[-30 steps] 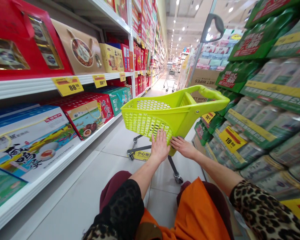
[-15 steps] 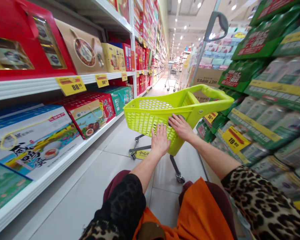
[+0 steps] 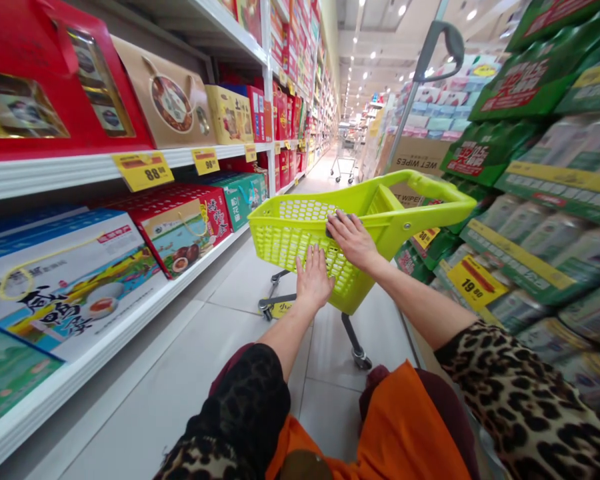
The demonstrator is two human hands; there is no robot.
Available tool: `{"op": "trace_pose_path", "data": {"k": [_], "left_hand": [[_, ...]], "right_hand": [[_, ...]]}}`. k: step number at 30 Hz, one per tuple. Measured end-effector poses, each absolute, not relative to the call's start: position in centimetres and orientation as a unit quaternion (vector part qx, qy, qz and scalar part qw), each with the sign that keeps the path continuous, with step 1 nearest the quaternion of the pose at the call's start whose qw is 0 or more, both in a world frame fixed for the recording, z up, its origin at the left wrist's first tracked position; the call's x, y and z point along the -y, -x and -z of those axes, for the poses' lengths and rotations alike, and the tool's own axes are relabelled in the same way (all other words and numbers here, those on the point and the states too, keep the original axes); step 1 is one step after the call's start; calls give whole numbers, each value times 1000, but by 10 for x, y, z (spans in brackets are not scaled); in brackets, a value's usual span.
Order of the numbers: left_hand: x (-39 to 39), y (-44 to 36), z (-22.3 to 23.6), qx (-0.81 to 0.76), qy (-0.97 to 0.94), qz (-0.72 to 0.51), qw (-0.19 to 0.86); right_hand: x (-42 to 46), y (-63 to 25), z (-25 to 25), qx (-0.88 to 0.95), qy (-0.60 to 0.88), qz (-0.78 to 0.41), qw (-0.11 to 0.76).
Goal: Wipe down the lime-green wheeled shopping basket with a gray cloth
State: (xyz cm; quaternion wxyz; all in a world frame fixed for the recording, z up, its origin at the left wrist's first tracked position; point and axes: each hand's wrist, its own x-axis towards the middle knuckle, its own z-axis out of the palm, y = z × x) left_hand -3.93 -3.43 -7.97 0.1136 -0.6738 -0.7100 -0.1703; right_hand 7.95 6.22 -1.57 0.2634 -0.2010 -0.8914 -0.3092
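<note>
A lime-green shopping cart (image 3: 365, 267) stands in front of me, its perforated basket side facing me. Flat against the lower part of that side lies my left hand (image 3: 315, 279), fingers stretched out and nothing in it. Higher up, near the rim, my right hand (image 3: 353, 239) presses its bent fingers to the basket. Something small and dark shows at the edges of those fingers; the hand covers most of it, so I cannot tell its kind. The cart's push handle (image 3: 453, 200) is at the right, untouched.
White shelves (image 3: 180, 157) with boxed goods and yellow price tags line the left. Stacked green drink packs (image 3: 510, 247) rise close on the right. A grey handle on a pole (image 3: 437, 53) stands behind the cart. Another cart (image 3: 344, 160) is farther down the tiled aisle.
My right hand has slid left and up along the basket side, with the dark thing under its fingers. My left hand has shifted slightly left. The cart's handle end appears slightly farther right.
</note>
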Motion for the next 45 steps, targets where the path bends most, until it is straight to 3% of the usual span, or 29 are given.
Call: {"op": "trace_pose_path", "data": {"k": [14,24,27,37,40,45], "left_hand": [[45,54,86,716,677,145,89],[36,55,88,731,662,141,87],[36,61,90,737,655,142,93],[45,85,100,742,648,139,101],[44,89,100,744,646,140,98],[39,97,97,749,637,145,109]], "right_hand": [[-35,-97,136,942,179,252,133],[-62,-54,43,918,194,260,226],[-66,-49,49,921,197,260,214],[-42,-66,139,948,186,236,104],[-45,-61,127,948,171,243,111],[-58,-25,66,928,170,256,209]]}}
